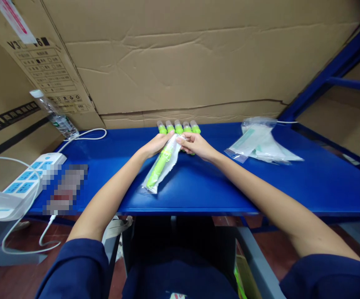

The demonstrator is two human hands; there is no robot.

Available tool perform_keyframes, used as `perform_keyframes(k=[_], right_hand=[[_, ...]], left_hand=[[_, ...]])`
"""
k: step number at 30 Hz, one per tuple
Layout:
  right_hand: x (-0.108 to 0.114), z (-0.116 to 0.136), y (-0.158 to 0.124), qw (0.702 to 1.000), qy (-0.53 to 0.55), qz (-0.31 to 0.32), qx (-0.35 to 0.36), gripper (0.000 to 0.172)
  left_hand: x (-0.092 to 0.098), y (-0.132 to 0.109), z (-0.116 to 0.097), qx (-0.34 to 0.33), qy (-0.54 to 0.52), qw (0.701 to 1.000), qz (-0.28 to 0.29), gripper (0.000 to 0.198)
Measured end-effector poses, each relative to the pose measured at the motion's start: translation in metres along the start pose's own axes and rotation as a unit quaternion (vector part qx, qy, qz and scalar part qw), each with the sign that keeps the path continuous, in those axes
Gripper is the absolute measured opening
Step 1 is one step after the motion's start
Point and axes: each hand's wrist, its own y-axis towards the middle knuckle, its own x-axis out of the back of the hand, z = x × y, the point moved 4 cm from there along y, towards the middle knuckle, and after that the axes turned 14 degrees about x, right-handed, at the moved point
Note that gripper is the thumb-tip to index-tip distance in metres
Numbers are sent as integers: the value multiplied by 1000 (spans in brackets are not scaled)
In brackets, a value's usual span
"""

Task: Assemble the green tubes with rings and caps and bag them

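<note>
A clear plastic bag [167,168] with a green tube-like item [157,169] inside lies slanted over the blue table. My left hand [158,144] grips the upper left side of the bag. At the bag's top right edge, my right hand [197,145] pinches the plastic between thumb and fingers. Several green items with clear caps [178,126] stand in a row just behind both hands, their lower parts mostly hidden by the hands and the bag.
Flat clear bags [261,143] are piled on the blue table [217,191] at the right. To the left are a power strip [27,182], a pixelated object [66,189] with a white cable, and a plastic bottle [57,116]. Cardboard [180,62] rises behind.
</note>
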Motion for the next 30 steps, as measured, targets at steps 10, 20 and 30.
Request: perform_keyframes(k=[10, 20, 30], right_hand=[[1, 10, 5, 987, -112, -37, 113, 65], [20, -8, 4, 985, -14, -156, 68, 59], [46, -23, 7, 971, 35, -236, 32, 68]], left_hand=[[0, 0, -2, 2, -59, 997, -57, 44], [2, -2, -2, -12, -23, 998, 53, 48], [18, -6, -6, -26, 95, 995, 3, 50]])
